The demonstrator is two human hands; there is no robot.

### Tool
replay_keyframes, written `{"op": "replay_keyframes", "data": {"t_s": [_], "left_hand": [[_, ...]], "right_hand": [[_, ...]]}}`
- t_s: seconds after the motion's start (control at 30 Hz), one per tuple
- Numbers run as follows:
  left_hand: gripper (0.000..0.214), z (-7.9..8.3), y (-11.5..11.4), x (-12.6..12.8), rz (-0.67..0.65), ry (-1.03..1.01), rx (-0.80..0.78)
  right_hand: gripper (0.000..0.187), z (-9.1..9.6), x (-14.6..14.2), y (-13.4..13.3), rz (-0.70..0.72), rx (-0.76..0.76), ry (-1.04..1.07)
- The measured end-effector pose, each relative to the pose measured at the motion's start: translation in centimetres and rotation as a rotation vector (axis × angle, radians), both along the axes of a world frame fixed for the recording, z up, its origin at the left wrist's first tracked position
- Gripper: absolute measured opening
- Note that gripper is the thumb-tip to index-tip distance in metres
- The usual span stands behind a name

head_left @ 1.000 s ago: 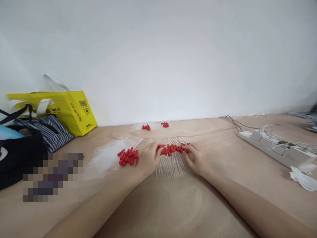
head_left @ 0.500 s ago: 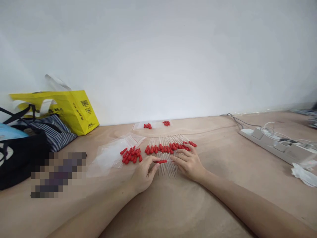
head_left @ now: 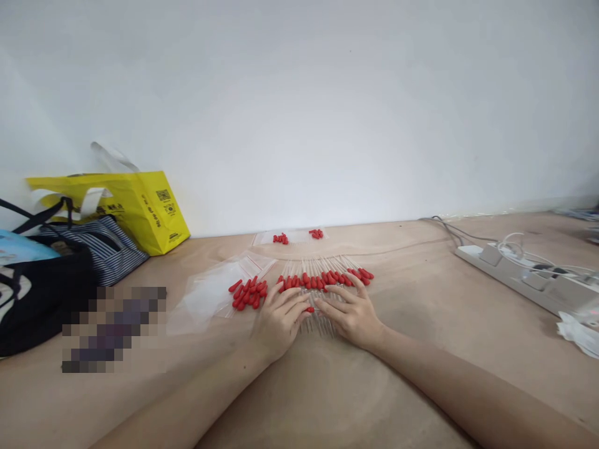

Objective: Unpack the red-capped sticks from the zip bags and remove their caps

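On the wooden desk [head_left: 299,405], we find a small red rubber-like bulb [head_left: 309,309] at the fingertips of the left hand [head_left: 278,321], mostly concealed; only its end shows. We record the left fingers as pinched on it. The right hand [head_left: 358,317] is bent just beside that end; we cannot tell whether its fingers grip anything. Both hands cover part of a row of red-bulbed thin clear tubes [head_left: 332,277], and the nearer tubes beneath blur together.

Left of the row, loose red bulbs [head_left: 246,296] overlap too closely for us to count, lying on clear flat plastic bags [head_left: 208,296]. Pixelation masks a dark long object [head_left: 115,330], which we cannot identify. The left edge cuts off a black fabric bag [head_left: 51,299]; the right edge crops a white power strip [head_left: 524,280].

On the yellow carrier bag [head_left: 159,231] we note 2 square black codes and black lettering, too small and creased to read. We can make out no other writing.
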State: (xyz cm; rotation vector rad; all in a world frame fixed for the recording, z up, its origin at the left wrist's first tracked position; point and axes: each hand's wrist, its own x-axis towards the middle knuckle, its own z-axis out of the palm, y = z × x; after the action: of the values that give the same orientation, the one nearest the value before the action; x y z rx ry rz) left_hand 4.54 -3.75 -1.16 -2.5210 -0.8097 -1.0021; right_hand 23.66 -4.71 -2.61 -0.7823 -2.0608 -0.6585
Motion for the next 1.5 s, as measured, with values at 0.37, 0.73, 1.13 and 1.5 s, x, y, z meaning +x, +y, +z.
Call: {"op": "replay_keyframes", "data": {"t_s": [0.37,0.73,1.13,1.5], "left_hand": [[0.029,0.3,-0.4,-0.5,-0.008,0.119,-0.052],[0.024,1.7,1.7,-3.7,0.27,-0.155,-0.3],[0.015,4.7,9.2,-5.1,0.756,0.072,-0.639],[0.028,4.6,8.0,-0.8,0.755,0.267,-0.515]], "right_hand": [[0.018,-0.4,-0.1,0.0,0.015,0.032,-0.02],[0.022,0.3,3.1,0.1,-0.296,-0.388,0.097],[0.029,-1.0,4.1,0.7,-0.336,-0.784,0.268],[0.019,-0.7,3.2,0.5,-0.226,-0.778,0.288]]}}
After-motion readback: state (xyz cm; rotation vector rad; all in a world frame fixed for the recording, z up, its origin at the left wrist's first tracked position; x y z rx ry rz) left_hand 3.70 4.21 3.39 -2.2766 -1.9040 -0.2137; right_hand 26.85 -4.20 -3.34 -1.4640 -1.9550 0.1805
